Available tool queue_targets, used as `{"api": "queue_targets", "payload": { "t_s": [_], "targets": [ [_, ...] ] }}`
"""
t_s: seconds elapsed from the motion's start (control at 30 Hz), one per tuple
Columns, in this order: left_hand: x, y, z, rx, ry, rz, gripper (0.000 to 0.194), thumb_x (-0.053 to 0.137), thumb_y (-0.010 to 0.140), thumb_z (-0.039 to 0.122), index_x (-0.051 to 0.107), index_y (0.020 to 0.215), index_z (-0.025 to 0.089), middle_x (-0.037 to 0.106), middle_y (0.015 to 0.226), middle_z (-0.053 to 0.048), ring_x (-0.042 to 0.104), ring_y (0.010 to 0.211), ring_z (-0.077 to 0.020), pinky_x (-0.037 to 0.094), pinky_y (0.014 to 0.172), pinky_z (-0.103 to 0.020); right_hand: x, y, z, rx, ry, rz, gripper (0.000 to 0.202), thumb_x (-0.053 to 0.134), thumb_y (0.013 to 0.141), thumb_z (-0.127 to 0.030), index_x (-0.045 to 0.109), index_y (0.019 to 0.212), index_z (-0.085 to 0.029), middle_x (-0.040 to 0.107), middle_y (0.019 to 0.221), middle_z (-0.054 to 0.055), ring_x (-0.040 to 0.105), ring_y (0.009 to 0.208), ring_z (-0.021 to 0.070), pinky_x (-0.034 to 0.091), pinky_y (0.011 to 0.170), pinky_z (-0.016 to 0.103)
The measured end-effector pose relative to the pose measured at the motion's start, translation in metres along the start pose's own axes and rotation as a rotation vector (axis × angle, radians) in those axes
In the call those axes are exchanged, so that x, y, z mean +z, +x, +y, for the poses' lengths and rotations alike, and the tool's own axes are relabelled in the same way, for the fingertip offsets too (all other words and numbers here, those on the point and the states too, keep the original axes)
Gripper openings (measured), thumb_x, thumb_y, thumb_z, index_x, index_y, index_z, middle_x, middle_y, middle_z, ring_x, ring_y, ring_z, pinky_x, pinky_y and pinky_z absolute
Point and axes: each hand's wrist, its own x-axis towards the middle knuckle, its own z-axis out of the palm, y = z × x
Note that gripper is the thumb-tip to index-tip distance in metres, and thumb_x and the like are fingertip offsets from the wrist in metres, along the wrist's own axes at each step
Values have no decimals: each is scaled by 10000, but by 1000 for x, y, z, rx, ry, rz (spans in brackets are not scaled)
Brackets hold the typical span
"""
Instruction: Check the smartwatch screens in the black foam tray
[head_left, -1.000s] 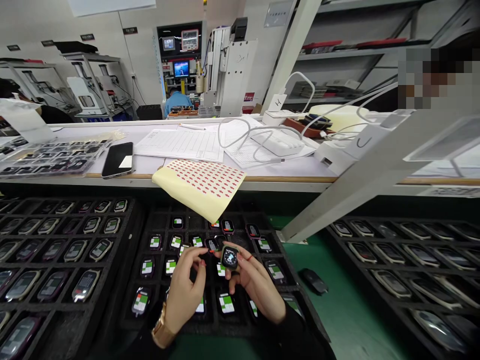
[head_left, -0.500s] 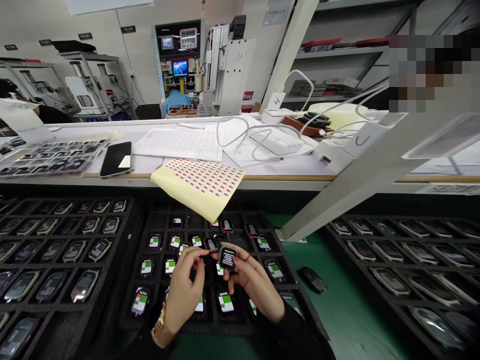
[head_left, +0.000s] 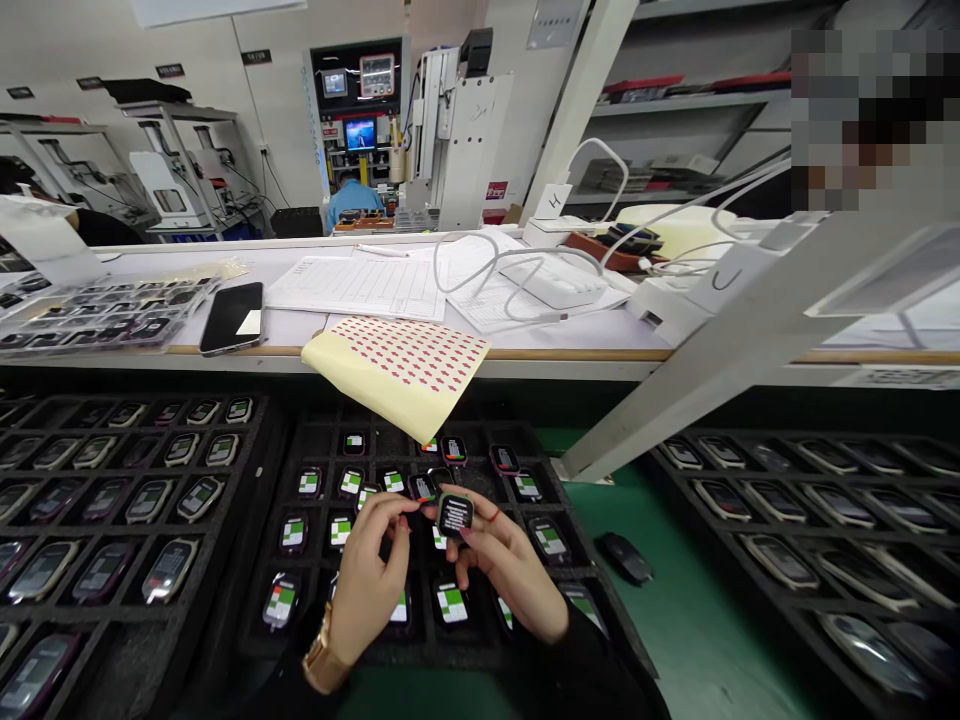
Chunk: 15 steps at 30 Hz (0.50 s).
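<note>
One black foam compartment tray (head_left: 427, 648) lies below both hands. The left hand (head_left: 367, 575), loosely curled and empty, keeps thumb and fingertips apart; just right of them, the right hand (head_left: 514, 570) pinches a green-rimmed, rounded-square watch (head_left: 454, 514).

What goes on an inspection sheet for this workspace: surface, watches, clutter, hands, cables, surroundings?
Surface: green worktop under foam trays; white shelf above.
Watches: one watch held; other watches in compartments, many lit.
Clutter: phone, papers and overhanging sticker sheet on the shelf; black mouse beside the middle tray.
Left hand: near the held watch, thumb and forefinger apart.
Right hand: holds the watch.
Cables: white cables looped over the shelf.
Surroundings: person in blue, machines, shelving.
</note>
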Motion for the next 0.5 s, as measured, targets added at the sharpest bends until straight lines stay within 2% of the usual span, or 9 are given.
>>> {"api": "queue_targets", "payload": {
  "t_s": [0.2,0.5],
  "targets": [
    [0,-1,1,-1,-9,-5,240,412,966,177,608,1079,257,580,1109,-21,567,1042,-99,487,876,-213,1,-3,-1,-16,-6,-46,486,689,871,-282,504,1317,-234,597,1194,116,590,750,157,541,507,231],
    [1,0,-2,6,-1,-4,229,416,966,187,617,1057,247,582,1104,-28,566,1047,-111,489,883,-227,0,-1,0,-7,-25,-53,494,668,880,-291,486,1333,-216,600,1178,130,596,748,163,546,511,239]
  ]
}}
